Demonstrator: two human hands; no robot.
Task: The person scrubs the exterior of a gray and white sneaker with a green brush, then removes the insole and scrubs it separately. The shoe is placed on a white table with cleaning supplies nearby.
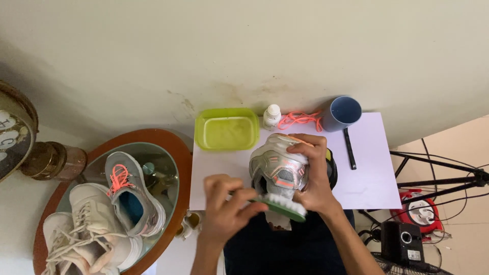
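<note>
My right hand [311, 173] grips a grey sneaker with orange accents [277, 165], held upright over the white table [374, 168]. My left hand [224, 206] holds a green-backed brush with white bristles [282, 204] pressed against the sneaker's lower end. The sneaker has no lace in it.
A lime-green tray [225, 129], a small white bottle [271, 116], a loose orange lace [300, 120], a blue cup [340, 112] and a black stick-like tool [349, 149] lie at the table's far edge. Left, a round glass-topped table [170, 153] carries a matching grey sneaker [132, 193] and white sneakers [89, 229]. Tripod legs and cables stand right.
</note>
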